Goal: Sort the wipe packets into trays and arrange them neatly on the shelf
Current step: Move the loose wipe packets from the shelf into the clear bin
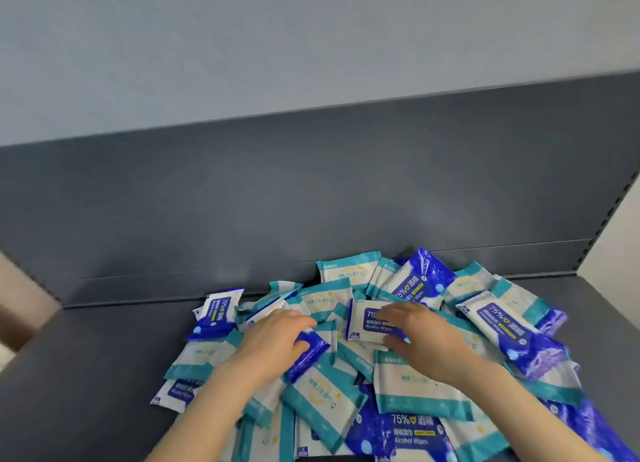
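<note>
The wipe packets (332,392), teal-and-white mixed with blue, lay heaped at lower centre of the frame. The right hand (422,337) pinched an alcohol wipes packet (367,323) between thumb and fingers. The left hand (277,337) curled over a dark blue packet (310,354), and through the blur I couldn't tell if it gripped. Pulling from mid-heap could send slick neighbours sliding off the front. The grey shelf (86,375) carried them, with its back panel (311,184) and a pale wall (242,46) above.
</note>
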